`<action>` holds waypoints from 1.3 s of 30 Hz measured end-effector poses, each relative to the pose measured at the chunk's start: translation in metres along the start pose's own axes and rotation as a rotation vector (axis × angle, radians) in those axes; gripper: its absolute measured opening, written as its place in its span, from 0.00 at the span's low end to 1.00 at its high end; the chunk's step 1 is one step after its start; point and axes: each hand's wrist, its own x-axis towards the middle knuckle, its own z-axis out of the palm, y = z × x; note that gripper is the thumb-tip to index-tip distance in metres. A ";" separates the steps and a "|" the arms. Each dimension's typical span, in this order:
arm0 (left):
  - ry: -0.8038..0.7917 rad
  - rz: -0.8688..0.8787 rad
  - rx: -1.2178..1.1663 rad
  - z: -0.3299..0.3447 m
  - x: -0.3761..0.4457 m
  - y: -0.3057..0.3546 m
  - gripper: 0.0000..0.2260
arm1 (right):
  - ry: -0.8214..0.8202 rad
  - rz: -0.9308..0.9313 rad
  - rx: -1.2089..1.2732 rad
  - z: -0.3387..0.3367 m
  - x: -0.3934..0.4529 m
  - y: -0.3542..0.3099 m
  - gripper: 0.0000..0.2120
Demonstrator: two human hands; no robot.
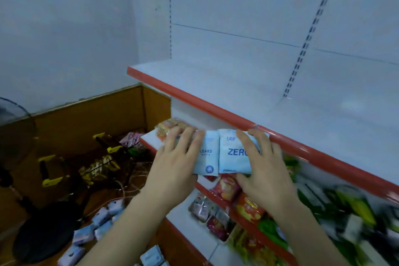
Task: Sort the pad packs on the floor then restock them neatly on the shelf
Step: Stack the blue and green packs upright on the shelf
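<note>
Judging by the bare top shelf (280,101) at frame centre, restocking is barely begun: two pad packs (224,153) are clamped between left hand (174,157) and right hand (261,157), while loose packs (101,220) are left lower left

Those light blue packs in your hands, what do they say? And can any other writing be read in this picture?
"LEAKS" on the left pad pack, its start hidden by the left hand.
"ZERO" on the right pad pack, the last letter half under the right hand.
Small print and round logo on both packs: too blurred.
Snack bags below the shelf, and pad packs on the floor: unreadable.
</note>
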 end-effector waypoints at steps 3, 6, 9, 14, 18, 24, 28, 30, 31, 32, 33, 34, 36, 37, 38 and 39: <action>0.026 0.118 -0.086 -0.005 0.016 0.066 0.39 | 0.105 0.096 -0.030 -0.041 -0.046 0.047 0.41; 0.075 0.260 -0.165 -0.007 0.028 0.139 0.40 | 0.197 0.224 -0.073 -0.081 -0.100 0.090 0.42; 0.065 0.392 -0.240 -0.012 0.032 0.217 0.40 | 0.240 0.380 -0.162 -0.121 -0.157 0.129 0.45; 0.070 0.587 -0.316 -0.016 0.017 0.350 0.42 | 0.248 0.567 -0.286 -0.189 -0.264 0.189 0.44; 0.059 0.772 -0.407 -0.018 -0.011 0.470 0.42 | 0.261 0.764 -0.404 -0.243 -0.359 0.233 0.44; 0.035 0.899 -0.517 -0.025 -0.031 0.580 0.43 | 0.264 0.890 -0.490 -0.295 -0.442 0.270 0.45; 0.062 1.029 -0.526 -0.027 -0.036 0.658 0.39 | 0.277 1.000 -0.511 -0.321 -0.491 0.304 0.45; 0.068 1.073 -0.561 -0.025 -0.034 0.695 0.39 | 0.288 1.052 -0.535 -0.332 -0.508 0.322 0.46; 0.057 1.094 -0.581 -0.024 -0.032 0.713 0.39 | 0.297 1.072 -0.556 -0.338 -0.516 0.333 0.46; 0.050 1.116 -0.605 -0.023 -0.030 0.731 0.40 | 0.295 1.094 -0.578 -0.344 -0.524 0.343 0.46; 0.058 1.140 -0.618 -0.021 -0.028 0.749 0.40 | 0.295 1.115 -0.589 -0.351 -0.530 0.354 0.45; 0.061 1.160 -0.629 -0.020 -0.026 0.767 0.40 | 0.293 1.135 -0.594 -0.358 -0.537 0.364 0.45; 0.053 1.192 -0.669 -0.021 -0.021 0.801 0.39 | 0.293 1.177 -0.599 -0.372 -0.549 0.384 0.46; 0.046 1.207 -0.695 -0.022 -0.019 0.819 0.39 | 0.292 1.197 -0.604 -0.380 -0.555 0.393 0.45; 0.045 1.224 -0.714 -0.023 -0.017 0.835 0.38 | 0.293 1.209 -0.612 -0.387 -0.561 0.403 0.45; 0.047 1.241 -0.725 -0.023 -0.015 0.853 0.39 | 0.304 1.213 -0.631 -0.394 -0.568 0.413 0.44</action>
